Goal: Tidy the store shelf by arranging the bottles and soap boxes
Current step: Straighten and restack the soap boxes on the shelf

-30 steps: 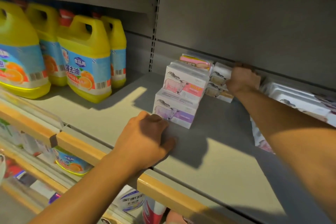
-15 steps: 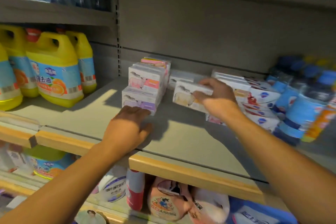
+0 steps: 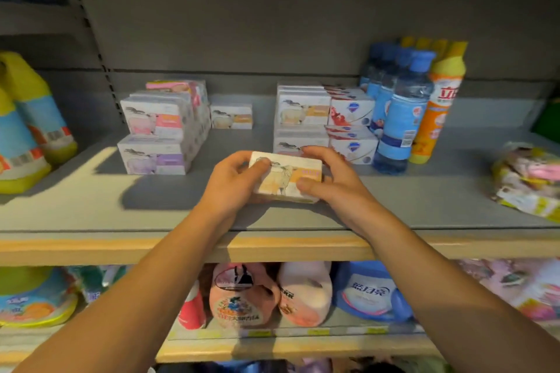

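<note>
Nearest me, on the lower shelf, I see a blue refill pouch (image 3: 371, 294) printed 蓝月亮, beside pink bottles (image 3: 304, 294) whose labels I cannot read. Above, over the grey metal shelf (image 3: 91, 209), my left hand (image 3: 233, 185) and right hand (image 3: 330, 182) both grasp one white cardboard soap box with an orange panel and a goat drawing (image 3: 288, 177), fingers curled round its ends; it sits near the shelf's front. Behind stand stacked white soap boxes with pink and purple panels (image 3: 157, 133), a lone orange-panel box (image 3: 231, 116) and a white stack with blue-shield logos (image 3: 351, 127). Right of those stand clear blue-capped water bottles (image 3: 400, 118) and an orange bottle (image 3: 439, 106) marked 立. Yellow detergent jugs (image 3: 27, 127) stand far left.
</note>
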The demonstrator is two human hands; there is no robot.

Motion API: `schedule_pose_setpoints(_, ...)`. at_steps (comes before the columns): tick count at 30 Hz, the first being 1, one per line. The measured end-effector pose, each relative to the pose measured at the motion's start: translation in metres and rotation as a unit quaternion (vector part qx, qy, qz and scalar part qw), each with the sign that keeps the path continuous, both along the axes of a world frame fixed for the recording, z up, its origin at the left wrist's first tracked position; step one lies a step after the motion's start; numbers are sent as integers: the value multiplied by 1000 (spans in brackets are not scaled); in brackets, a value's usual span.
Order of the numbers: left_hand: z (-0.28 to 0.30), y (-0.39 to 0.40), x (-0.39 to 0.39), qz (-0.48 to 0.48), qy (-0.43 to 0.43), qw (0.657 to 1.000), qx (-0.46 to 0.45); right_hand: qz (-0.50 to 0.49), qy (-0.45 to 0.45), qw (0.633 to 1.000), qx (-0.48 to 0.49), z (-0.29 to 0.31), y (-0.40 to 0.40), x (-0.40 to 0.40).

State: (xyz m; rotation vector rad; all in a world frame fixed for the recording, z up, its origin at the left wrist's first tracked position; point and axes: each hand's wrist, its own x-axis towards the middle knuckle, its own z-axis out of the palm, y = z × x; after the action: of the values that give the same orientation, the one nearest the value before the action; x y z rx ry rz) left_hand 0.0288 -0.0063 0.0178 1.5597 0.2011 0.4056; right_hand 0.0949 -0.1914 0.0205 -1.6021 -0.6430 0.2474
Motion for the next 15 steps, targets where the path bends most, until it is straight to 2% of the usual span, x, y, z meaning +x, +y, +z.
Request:
schedule_pose_setpoints(4,1,5,3,13,42,997,-66,46,-22,999,-4,-12,-4,4)
schedule_pose_setpoints(8,0,6,-2,-8,30,996,-83,4,-19,1000,10,-16,-3,7)
schedule_pose_setpoints(12,1,9,-5,-45,10,995,-85,-14,77,993,83,-17,-1,12)
schedule_pose_setpoints(15,0,8,-3,-55,32,997,-49,-25,91,993,76,-15,1,13)
